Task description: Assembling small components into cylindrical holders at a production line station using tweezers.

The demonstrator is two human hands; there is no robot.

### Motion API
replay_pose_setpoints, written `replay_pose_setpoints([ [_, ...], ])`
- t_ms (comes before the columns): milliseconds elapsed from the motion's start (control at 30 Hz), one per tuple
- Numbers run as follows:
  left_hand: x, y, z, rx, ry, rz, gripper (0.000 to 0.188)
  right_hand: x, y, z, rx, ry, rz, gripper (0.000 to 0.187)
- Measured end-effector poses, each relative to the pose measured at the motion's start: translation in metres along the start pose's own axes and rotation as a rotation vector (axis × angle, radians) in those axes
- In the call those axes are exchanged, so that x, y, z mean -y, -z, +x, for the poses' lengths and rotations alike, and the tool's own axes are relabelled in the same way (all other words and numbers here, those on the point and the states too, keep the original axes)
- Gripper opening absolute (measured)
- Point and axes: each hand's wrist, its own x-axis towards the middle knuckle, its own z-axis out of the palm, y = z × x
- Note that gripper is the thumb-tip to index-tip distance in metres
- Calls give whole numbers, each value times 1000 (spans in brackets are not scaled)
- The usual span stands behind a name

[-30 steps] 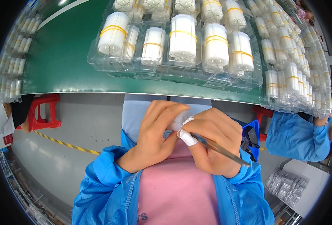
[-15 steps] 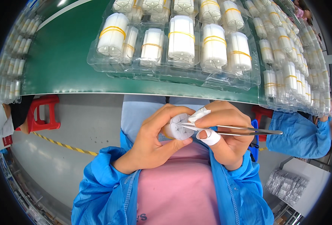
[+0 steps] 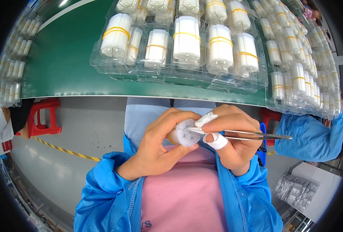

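Observation:
My left hand is wrapped round a bundle of white rolls, its end turned toward my right hand. Metal tweezers lie in the grip of my right hand, and their tips reach into the end of the bundle. White wrapping covers the thumb and a fingertip of that hand. Both hands are held over my lap, in front of the table edge. Inside the bundle the tweezer tips are partly hidden, so I cannot tell what they touch.
On the green table stands a clear plastic tray with several banded white bundles. More filled trays are at the right. Red stools and other people's blue sleeves flank me. A white box holds clear packets.
The tweezer tips shift slightly at the end of the bundle. Both hands keep nearly the same place and the same hold.

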Motion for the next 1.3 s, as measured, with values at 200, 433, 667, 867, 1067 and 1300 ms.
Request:
replay_pose_setpoints([
  [200, -1, -1, 1, 2, -22, 12, 44, -1, -2, 0, 26, 48, -2, 15],
  [433, 0, -4, -1, -21, 21, 3, 45, -4, -5, -4, -48, 12, -9, 14],
  [667, 3, -2, -2, -16, 16, 16, 45, -2, -2, -3, -17, -4, -22, 15],
  [867, 1, -2, -2, -15, 16, 8, 45, -5, -2, -4, -23, 4, -1, 15],
  [1067, 1, -2, -2, 7, 36, -2, 46, -3, -3, -4, -23, -17, -11, 13],
  [1300, 0, -3, 0, -39, -4, 84, 43, 1, -6, 4, 11, 24, -72, 11],
])
